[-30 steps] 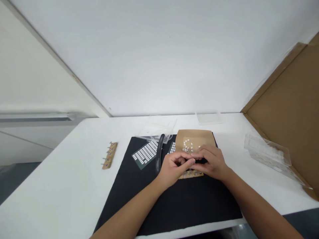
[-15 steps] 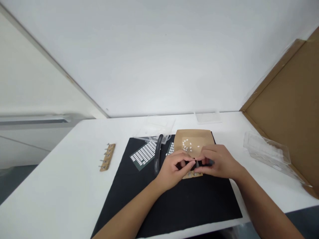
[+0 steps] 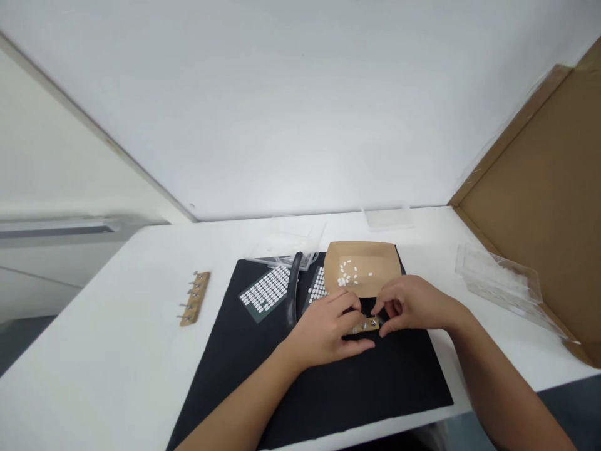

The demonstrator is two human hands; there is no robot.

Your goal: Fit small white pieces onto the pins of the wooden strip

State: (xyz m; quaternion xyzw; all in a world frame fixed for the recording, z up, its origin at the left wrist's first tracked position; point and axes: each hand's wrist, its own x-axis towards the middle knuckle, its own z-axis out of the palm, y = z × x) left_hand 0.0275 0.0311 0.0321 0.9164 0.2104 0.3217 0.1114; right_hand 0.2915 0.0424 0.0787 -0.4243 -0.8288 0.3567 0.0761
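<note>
My left hand (image 3: 331,327) is curled over a small wooden strip (image 3: 370,324) with metal pegs on it, lying on the black mat (image 3: 357,388). Its fingers are on the far side and its thumb stretches along the near side, hiding most of the strip. At the strip's right end, my right hand (image 3: 413,305) has its thumb and fingers bent together around something small and dark, too hidden to name. Just beyond both hands stands a brown paper tray (image 3: 382,285) holding small white ovals (image 3: 347,272).
Sheets of white oval stickers (image 3: 267,291) and a curved black handle-like bar (image 3: 293,289) lie left of my hands. Another pegged wooden strip (image 3: 196,299) is farther left. Clear plastic cases (image 3: 500,275) are at right, by a cardboard panel (image 3: 539,188).
My hands were close together above the strip, fingertips nearly meeting. Now the left has lowered onto the strip and the right has moved to its right end. The view has shifted slightly.
</note>
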